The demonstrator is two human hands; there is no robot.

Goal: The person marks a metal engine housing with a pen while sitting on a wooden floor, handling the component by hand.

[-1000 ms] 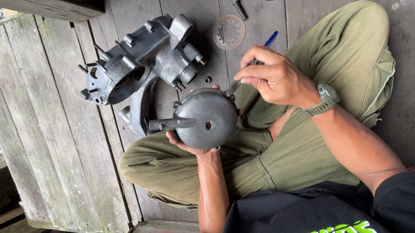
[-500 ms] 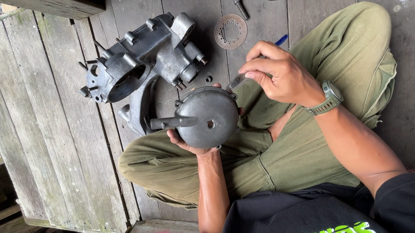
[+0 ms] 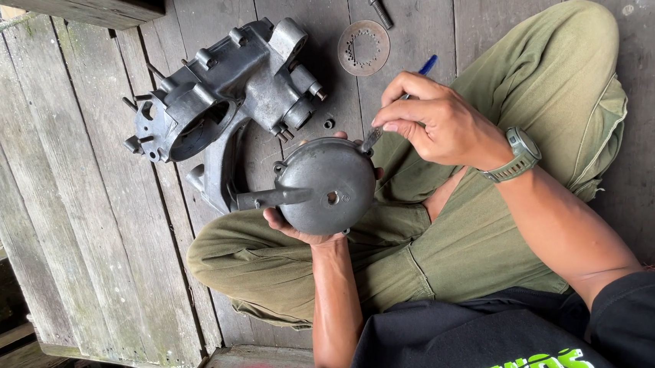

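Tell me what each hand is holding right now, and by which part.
The left hand cups the round grey metal cover from underneath, fingers curling over its rim. The right hand pinches a blue-handled screwdriver along its shaft, tip at the cover's edge.

No packages, labels, signs or screens show anywhere in view.

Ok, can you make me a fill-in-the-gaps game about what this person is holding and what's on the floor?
1. The left hand cradles a round grey metal ____.
2. The right hand holds a screwdriver with a ____ handle.
3. On the right wrist sits a green ____.
4. The big engine casing lies on a floor made of ____ planks.

Missing words: cover; blue; watch; wooden
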